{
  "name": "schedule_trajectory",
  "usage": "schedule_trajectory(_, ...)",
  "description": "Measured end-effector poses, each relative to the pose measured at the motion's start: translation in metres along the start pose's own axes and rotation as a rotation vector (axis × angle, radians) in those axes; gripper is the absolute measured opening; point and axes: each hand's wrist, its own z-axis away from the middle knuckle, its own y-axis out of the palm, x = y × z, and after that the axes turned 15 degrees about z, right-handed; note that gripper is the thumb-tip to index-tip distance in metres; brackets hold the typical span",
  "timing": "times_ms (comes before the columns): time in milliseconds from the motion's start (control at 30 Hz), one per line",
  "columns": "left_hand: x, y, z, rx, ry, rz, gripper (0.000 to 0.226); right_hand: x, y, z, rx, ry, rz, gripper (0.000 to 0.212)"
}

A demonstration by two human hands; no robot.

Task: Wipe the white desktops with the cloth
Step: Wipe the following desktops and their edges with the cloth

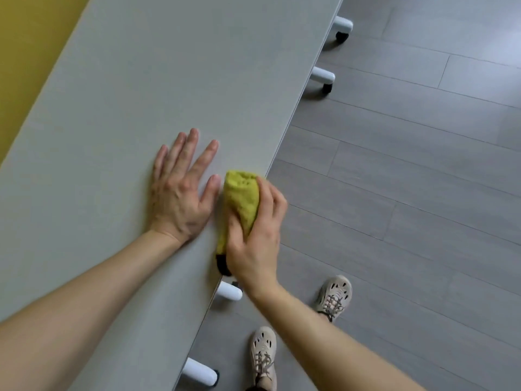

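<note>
The right hand is clamped around a bunched yellow-green cloth with a black trim end, pressing it onto the long white surface right at its near edge. Just beside the cloth, the left hand lies flat on the surface, fingers spread, holding nothing. Below the edge, white caster legs stand on the grey plank floor.

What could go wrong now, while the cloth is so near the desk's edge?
1. The cloth, bunched in the right hand, sits at the edge of the desktop; it may slip off and miss the rim.
2. The left hand lies flat on the top, perhaps leaving prints.
3. The desk stands on casters, so pushing may roll it.
</note>
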Motion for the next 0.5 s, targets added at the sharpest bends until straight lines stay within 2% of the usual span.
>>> schedule_trajectory(100, -0.002, -0.001, 0.0, -0.009, -0.015, 0.02, 0.06, 0.005, -0.003, -0.117, -0.173, 0.058, 0.05, 0.068)
schedule_trajectory(167, -0.003, 0.0, -0.002, -0.011, -0.022, 0.027, 0.06, -0.001, -0.004, -0.154, -0.23, 0.067, 0.06, 0.068)
schedule_trajectory(233, -0.001, 0.0, -0.002, -0.011, -0.027, 0.025, 0.06, 0.003, 0.007, -0.119, -0.273, 0.108, 0.014, 0.068)
schedule_trajectory(300, -0.002, 0.0, -0.002, -0.015, -0.025, 0.027, 0.06, 0.006, 0.022, -0.03, -0.281, 0.123, -0.077, 0.07)
schedule_trajectory(400, -0.001, 0.001, -0.004, -0.017, -0.011, 0.032, 0.06, 0.005, 0.02, 0.095, -0.091, 0.03, -0.06, 0.077)
schedule_trajectory(500, -0.001, 0.003, -0.004, -0.02, -0.014, 0.027, 0.06, 0.003, 0.017, 0.057, -0.1, 0.043, -0.001, 0.07)
